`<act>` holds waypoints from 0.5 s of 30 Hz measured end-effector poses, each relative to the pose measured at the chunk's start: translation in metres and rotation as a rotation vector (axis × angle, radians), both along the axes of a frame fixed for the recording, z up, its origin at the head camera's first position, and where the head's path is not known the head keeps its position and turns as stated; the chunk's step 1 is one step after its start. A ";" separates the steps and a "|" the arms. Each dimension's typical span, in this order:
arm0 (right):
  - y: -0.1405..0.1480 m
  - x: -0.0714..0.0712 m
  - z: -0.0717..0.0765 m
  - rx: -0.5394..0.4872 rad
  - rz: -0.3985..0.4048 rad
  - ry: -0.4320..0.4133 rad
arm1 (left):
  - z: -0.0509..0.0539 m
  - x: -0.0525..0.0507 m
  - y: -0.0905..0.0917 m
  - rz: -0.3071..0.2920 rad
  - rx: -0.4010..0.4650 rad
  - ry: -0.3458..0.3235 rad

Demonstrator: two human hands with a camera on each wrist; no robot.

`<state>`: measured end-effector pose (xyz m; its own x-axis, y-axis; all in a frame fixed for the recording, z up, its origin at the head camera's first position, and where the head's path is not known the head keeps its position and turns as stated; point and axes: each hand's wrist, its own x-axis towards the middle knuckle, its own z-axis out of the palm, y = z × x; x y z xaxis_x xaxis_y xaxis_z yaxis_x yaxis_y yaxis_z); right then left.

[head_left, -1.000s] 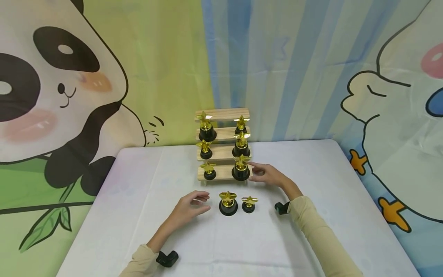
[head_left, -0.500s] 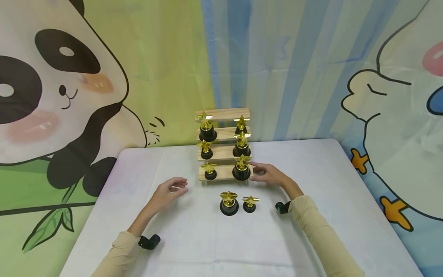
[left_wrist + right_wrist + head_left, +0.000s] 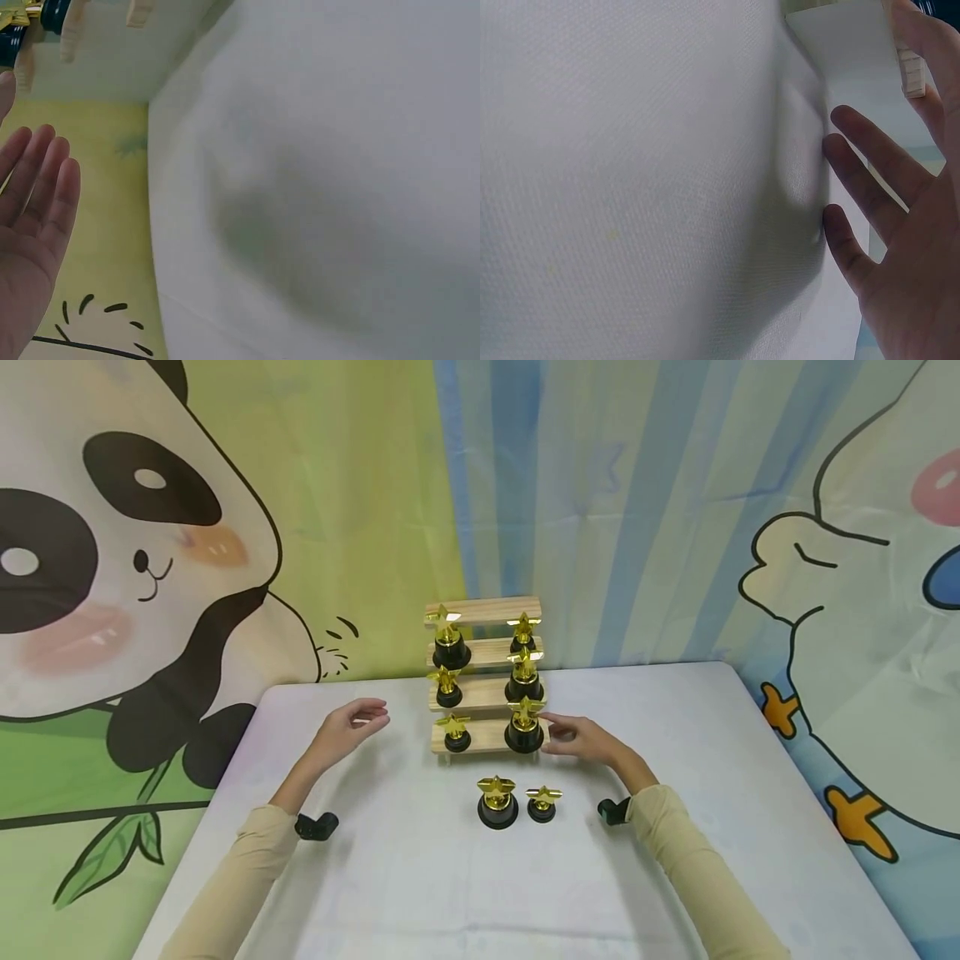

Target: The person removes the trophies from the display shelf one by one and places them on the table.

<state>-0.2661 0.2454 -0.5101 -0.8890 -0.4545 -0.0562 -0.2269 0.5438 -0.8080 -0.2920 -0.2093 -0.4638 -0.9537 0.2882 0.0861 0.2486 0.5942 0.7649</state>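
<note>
My left hand point(image 3: 348, 732) is held above the table left of a wooden tiered rack point(image 3: 487, 735), its fingers loosely extended with nothing in them. In the left wrist view the palm and fingers of the left hand point(image 3: 34, 217) show at the left edge. My right hand point(image 3: 583, 739) is at the right end of the lowest shelf, thumb and index finger about the wooden end point(image 3: 913, 73); the other fingers spread away. Next to that hand stands a gold star trophy with a black base point(image 3: 523, 737). A smaller star trophy point(image 3: 457, 740) stands at the same shelf's left.
More star trophies stand on the upper shelves, such as a big one point(image 3: 451, 652) at upper left. A larger trophy point(image 3: 497, 810) and a smaller trophy point(image 3: 542, 808) stand on the white table point(image 3: 420, 877) before the rack. A cartoon-printed cloth point(image 3: 375, 527) hangs behind.
My left hand has moved away from the front trophies, leftward and then farther back along the table. The right hand stays at the shelf's right end. The trophies have not moved.
</note>
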 end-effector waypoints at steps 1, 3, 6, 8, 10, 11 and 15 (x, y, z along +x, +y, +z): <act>0.000 0.000 0.000 -0.001 0.000 -0.001 | 0.005 -0.004 0.000 -0.002 0.000 0.005; -0.001 -0.001 0.000 -0.001 0.001 -0.004 | 0.015 -0.012 0.000 -0.010 -0.012 0.019; -0.002 0.000 0.000 0.002 0.002 -0.009 | 0.028 -0.022 0.000 -0.023 -0.028 0.049; -0.002 0.000 0.000 0.007 0.003 -0.012 | 0.036 -0.029 -0.001 -0.036 -0.034 0.065; -0.002 0.000 0.001 0.010 0.004 -0.010 | 0.043 -0.037 -0.001 -0.042 -0.031 0.079; -0.002 0.001 0.002 0.013 0.005 -0.010 | 0.047 -0.042 0.000 -0.045 -0.025 0.083; -0.001 0.001 0.004 0.015 -0.002 -0.013 | 0.063 -0.058 0.006 -0.039 0.010 0.082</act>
